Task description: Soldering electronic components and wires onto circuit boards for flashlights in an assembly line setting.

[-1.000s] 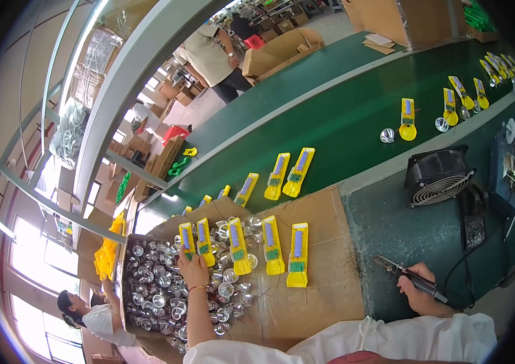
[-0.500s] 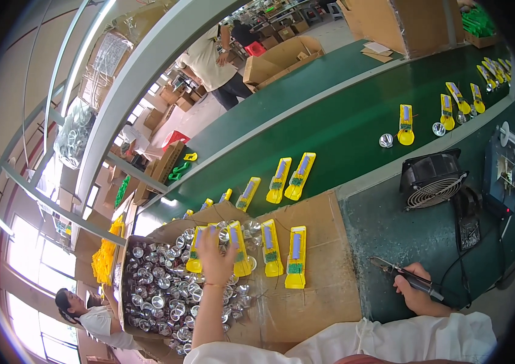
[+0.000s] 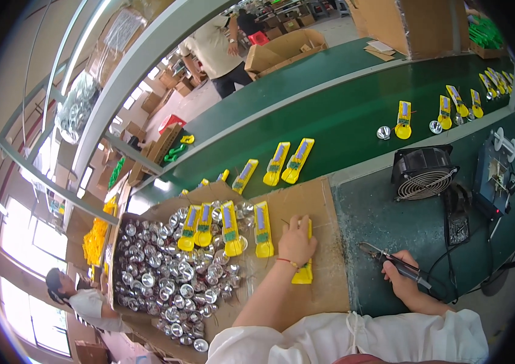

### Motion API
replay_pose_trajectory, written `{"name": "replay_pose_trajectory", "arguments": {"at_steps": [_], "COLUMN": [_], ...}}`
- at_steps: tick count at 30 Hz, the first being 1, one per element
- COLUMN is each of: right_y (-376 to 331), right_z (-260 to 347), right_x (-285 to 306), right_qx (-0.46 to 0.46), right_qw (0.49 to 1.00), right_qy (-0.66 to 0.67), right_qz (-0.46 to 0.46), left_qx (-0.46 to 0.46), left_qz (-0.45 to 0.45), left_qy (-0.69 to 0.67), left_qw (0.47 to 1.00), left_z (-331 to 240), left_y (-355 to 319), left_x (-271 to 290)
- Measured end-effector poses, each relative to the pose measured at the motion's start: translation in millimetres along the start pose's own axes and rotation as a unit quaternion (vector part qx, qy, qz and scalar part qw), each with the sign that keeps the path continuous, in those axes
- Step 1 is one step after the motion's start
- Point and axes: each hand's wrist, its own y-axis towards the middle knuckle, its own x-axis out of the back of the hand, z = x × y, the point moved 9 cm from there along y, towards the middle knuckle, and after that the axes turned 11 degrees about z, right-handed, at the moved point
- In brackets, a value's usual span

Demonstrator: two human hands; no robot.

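My left hand lies over a yellow flashlight casing on the cardboard, its fingers bent round it and hiding most of it. In my right hand is a soldering iron, held like a pen with its tip pointing left above the green bench. To the left of my left hand, a row of yellow casings with blue-violet batteries and green circuit boards lies face up. Some of them rest over many shiny reflector cups heaped in an open carton.
Beyond the cardboard sheet, a green conveyor carries more yellow casings and loose reflectors. A black fan, a solder spool stand and a cable occupy the right bench. Other people are farther off.
My left hand has moved right, from the casings over the reflectors to the rightmost casing. The right hand still holds the soldering iron. The whole view has shifted slightly.
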Motion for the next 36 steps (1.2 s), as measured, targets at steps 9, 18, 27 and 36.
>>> {"name": "replay_pose_trajectory", "arguments": {"at_steps": [9,18,27,36], "right_y": [-6,-7,-4,-7], "right_z": [0,3,6,1], "right_x": [1,1,0,3], "right_qx": [-0.016,-0.001,0.021,0.004], "right_qw": [0.999,0.999,0.999,0.999], "right_qy": [0.037,0.047,0.020,0.024], "right_qz": [-0.013,-0.012,-0.021,-0.022], "left_qx": [-0.012,0.476,0.488,0.426], "left_qz": [-0.162,-0.187,-0.050,-0.086], "left_qy": [0.075,0.099,0.021,0.067], "left_qw": [0.984,0.854,0.871,0.898], "left_z": [28,304,313,293], "left_y": [-57,-274,-268,-256], "left_x": [102,151,88,73]}}
